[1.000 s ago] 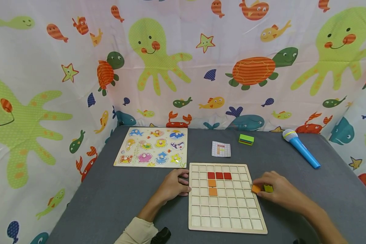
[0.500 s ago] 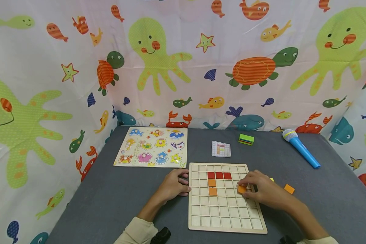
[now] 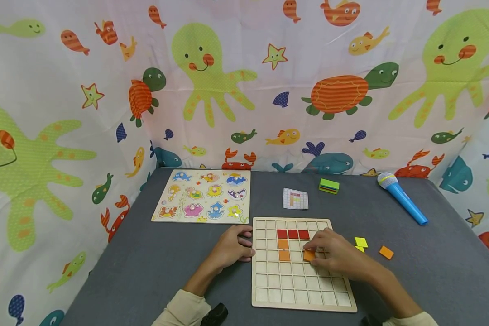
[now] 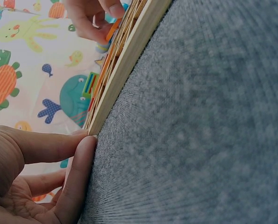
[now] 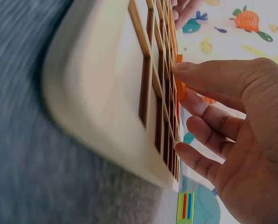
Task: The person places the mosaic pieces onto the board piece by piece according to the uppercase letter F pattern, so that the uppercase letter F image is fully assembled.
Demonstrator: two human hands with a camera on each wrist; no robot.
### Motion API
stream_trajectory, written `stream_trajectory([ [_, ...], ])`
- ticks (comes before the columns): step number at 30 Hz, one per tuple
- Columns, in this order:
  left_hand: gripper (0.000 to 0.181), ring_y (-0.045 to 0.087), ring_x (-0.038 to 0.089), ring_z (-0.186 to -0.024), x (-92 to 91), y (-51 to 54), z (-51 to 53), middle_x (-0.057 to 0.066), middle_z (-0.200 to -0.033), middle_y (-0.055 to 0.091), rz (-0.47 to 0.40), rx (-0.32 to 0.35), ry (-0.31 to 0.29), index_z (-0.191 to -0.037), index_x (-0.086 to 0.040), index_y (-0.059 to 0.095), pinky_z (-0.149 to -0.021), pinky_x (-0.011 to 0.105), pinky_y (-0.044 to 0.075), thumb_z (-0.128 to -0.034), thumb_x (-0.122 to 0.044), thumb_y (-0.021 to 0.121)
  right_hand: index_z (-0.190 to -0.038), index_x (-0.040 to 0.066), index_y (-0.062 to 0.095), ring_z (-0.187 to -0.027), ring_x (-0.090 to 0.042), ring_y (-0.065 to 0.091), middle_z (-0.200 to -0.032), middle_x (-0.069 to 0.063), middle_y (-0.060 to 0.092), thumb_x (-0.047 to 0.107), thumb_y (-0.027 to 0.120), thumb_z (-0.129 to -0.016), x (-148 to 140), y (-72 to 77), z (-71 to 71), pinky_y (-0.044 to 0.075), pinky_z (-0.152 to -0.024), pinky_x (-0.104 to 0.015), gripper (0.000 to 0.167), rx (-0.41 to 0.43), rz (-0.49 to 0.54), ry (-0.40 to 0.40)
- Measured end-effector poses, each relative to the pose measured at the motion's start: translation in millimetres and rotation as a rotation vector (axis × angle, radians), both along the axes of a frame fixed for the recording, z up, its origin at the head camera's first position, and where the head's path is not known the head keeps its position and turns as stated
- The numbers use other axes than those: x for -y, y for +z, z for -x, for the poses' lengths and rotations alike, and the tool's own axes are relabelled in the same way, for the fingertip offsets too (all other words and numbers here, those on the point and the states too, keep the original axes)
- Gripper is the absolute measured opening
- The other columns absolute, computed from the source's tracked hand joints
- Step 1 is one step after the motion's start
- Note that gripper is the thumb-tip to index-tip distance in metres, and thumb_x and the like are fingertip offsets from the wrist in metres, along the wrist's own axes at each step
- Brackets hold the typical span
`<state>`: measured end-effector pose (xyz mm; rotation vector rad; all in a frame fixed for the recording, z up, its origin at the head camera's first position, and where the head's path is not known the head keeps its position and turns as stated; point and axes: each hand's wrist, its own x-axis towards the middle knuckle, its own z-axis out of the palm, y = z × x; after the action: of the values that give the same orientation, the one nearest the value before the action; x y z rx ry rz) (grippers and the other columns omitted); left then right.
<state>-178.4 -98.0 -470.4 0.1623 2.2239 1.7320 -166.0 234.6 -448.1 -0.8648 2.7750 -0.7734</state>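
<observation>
A wooden grid board [image 3: 303, 309] lies on the grey table; three red tiles [image 3: 293, 234] form a row in it, with two orange tiles [image 3: 284, 256] below the leftmost. My right hand [image 3: 340, 253] pinches another orange tile [image 3: 309, 256] between thumb and fingers, over the middle columns. In the right wrist view that tile [image 5: 180, 84] stands tilted on edge against the grid. At the board's left edge rests my left hand [image 3: 230, 248]; the left wrist view shows its thumb and a finger [image 4: 78, 177] touching the board's corner, fingers relaxed.
Right of the board lie a loose orange tile [image 3: 386, 252] and yellow tiles [image 3: 360, 242]. Behind are a patterned card [image 3: 295, 199], a stack of green-topped tiles [image 3: 328, 186] and a blue toy microphone [image 3: 407, 203]. An animal puzzle [image 3: 203, 218] sits at the back left.
My right hand has carried the orange tile leftward from beside the board to over its grid, uncovering the loose tiles at the right. My left hand has stayed in place.
</observation>
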Motion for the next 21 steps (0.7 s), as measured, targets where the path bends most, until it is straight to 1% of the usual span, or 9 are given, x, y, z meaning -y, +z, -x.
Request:
stream_trajectory([
  [4, 0.066, 0.067, 0.022, -0.100, -0.8, 0.7, 0.0, 0.018, -0.127, 0.060, -0.002, -0.003, 0.002, -0.145, 0.003, 0.057, -0.070, 0.036, 0.069, -0.0843, 0.009, 0.081, -0.117, 0.026, 0.080, -0.109, -0.014, 0.054, -0.113, 0.014, 0.066, 0.026, 0.081, -0.092, 8, 1.0, -0.1, 0.056, -0.094, -0.044, 0.025, 0.030, -0.002, 0.000],
  [11, 0.066, 0.067, 0.023, -0.099, -0.4, 1.5, -0.9, 0.018, -0.126, 0.060, -0.004, -0.003, 0.003, -0.145, 0.004, 0.056, -0.070, 0.037, 0.069, -0.0840, 0.010, 0.082, -0.118, 0.025, 0.080, -0.107, -0.009, 0.052, -0.112, 0.016, 0.067, 0.025, 0.082, -0.092, 21, -0.4, -1.9, 0.055, -0.093, -0.037, 0.026, 0.044, 0.003, 0.027],
  [14, 0.066, 0.067, 0.022, -0.099, -0.2, 0.6, -0.2, 0.018, -0.126, 0.060, 0.001, -0.007, -0.001, -0.145, 0.004, 0.056, -0.070, 0.036, 0.069, -0.0843, 0.010, 0.082, -0.119, 0.025, 0.080, -0.109, -0.010, 0.052, -0.113, 0.016, 0.067, 0.028, 0.082, -0.093, 25, 1.3, -2.1, 0.056, -0.095, -0.038, 0.026, 0.058, 0.002, 0.039],
  [18, 0.064, 0.067, 0.021, -0.098, -0.2, -0.9, 1.1, 0.017, -0.125, 0.060, 0.010, -0.011, -0.005, -0.144, 0.004, 0.057, -0.070, 0.035, 0.069, -0.0848, 0.009, 0.081, -0.120, 0.024, 0.080, -0.111, -0.014, 0.053, -0.117, 0.014, 0.067, 0.031, 0.082, -0.094, 31, 3.9, -2.9, 0.056, -0.098, -0.043, 0.028, 0.068, 0.008, 0.069],
  [21, 0.064, 0.067, 0.021, -0.098, -0.3, -1.1, 1.5, 0.017, -0.124, 0.060, 0.012, -0.011, -0.006, -0.144, 0.004, 0.057, -0.070, 0.034, 0.069, -0.0848, 0.009, 0.081, -0.120, 0.023, 0.080, -0.111, -0.011, 0.052, -0.117, 0.015, 0.067, 0.031, 0.081, -0.094, 35, 4.4, -4.4, 0.055, -0.098, -0.041, 0.027, 0.057, 0.006, 0.091],
])
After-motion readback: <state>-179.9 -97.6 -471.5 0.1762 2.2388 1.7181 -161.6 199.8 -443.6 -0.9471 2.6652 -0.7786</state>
